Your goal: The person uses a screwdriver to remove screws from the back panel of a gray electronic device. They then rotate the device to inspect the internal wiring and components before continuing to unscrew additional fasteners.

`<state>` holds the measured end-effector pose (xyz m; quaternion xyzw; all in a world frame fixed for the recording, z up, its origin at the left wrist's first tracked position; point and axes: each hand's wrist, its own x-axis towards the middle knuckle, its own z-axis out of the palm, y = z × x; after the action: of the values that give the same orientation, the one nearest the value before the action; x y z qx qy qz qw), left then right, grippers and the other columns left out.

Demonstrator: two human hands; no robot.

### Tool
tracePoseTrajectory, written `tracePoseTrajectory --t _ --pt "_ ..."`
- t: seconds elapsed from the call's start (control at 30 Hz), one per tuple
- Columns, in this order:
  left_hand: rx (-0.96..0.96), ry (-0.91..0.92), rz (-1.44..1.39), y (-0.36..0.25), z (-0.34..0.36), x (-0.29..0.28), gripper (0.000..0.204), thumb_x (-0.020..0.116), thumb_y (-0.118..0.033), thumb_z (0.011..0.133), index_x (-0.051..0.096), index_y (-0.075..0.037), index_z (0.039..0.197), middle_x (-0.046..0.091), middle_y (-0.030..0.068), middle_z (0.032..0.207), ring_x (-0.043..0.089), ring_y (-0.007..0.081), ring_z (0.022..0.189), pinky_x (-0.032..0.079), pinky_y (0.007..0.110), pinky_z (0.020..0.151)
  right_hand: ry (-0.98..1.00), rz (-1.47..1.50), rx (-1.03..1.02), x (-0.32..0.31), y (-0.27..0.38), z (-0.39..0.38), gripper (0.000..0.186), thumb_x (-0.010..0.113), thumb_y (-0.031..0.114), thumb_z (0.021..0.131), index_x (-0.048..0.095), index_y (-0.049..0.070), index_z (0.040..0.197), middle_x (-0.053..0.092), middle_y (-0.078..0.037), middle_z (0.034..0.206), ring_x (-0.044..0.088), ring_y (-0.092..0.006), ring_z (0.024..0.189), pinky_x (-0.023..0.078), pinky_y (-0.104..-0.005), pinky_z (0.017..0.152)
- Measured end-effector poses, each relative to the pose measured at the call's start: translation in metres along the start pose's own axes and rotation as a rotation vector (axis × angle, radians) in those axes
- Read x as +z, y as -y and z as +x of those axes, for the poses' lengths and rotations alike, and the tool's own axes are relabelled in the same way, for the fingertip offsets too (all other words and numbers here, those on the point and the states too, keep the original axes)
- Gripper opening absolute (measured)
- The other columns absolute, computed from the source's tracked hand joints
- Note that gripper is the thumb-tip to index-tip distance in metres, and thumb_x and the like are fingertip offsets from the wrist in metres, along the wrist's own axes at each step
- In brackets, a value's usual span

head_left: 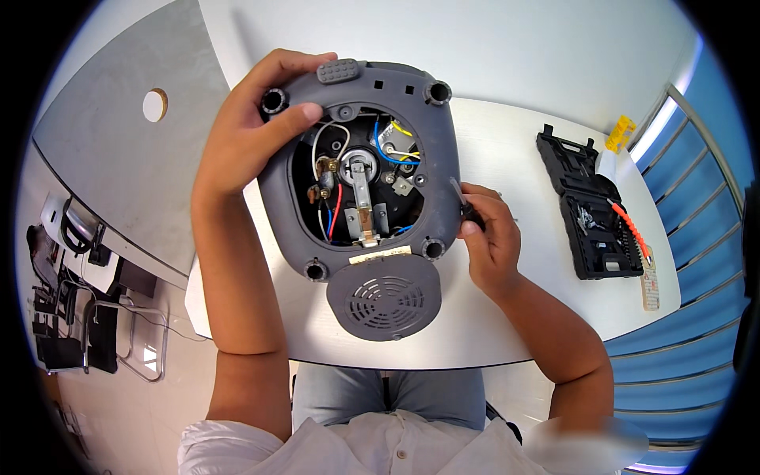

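An upturned dark grey appliance base (440, 134) has a large opening showing coloured wires, a metal bracket (362, 198) and other fittings. My left hand (261, 131) grips the upper-left rim, thumb over it, beside a corner foot. My right hand (489, 233) is closed on a small screwdriver (472, 212) with a black handle, at the base's right side; its tip is hard to make out. A round slotted grey cover (384, 297) lies just below the base on the white table (507, 332).
An open black toolbox (575, 222) with bits and an orange flexible shaft (625, 222) lies at the right, a yellow object (619, 133) behind it. A metal railing (689, 198) borders the right. A grey desk (119, 166) with a white disc and chairs (103, 332) stand left.
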<state>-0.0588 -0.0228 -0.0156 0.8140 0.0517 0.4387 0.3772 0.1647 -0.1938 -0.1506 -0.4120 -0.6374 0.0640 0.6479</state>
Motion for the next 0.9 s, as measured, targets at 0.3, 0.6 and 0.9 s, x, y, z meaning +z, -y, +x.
tracePoseTrajectory --t 0.3,0.6,0.9 --pt "-0.091 -0.031 0.214 -0.023 -0.004 0.017 0.043 0.069 -0.02 0.081 0.058 0.0 0.119 0.063 0.0077 0.104 0.057 0.0159 0.099 0.043 0.028 0.091 -0.053 0.013 0.114 -0.005 -0.009 -0.004 0.027 0.04 0.001 0.095 0.045 -0.001 0.122 0.056 -0.012 0.115 0.057 -0.0094 0.081 0.05 -0.023 0.07" --pt "-0.086 -0.106 0.289 -0.02 -0.004 0.019 0.038 0.068 -0.015 0.08 0.061 -0.002 0.115 0.065 0.0065 0.101 0.059 0.014 0.095 0.045 0.027 0.088 -0.087 -0.116 0.173 -0.013 -0.008 0.004 0.034 0.046 0.0 0.093 0.053 0.002 0.126 0.059 -0.005 0.091 0.054 -0.0078 0.073 0.046 -0.0213 0.062" --pt "-0.13 -0.164 0.368 -0.031 -0.004 0.025 0.04 0.069 -0.019 0.077 0.062 -0.004 0.114 0.067 0.011 0.105 0.063 0.0231 0.096 0.048 0.032 0.087 0.126 -0.639 -0.273 -0.042 0.1 0.074 0.022 0.073 0.002 0.068 0.064 0.002 0.087 0.06 -0.009 0.073 0.055 -0.0194 0.061 0.041 -0.0282 0.055"
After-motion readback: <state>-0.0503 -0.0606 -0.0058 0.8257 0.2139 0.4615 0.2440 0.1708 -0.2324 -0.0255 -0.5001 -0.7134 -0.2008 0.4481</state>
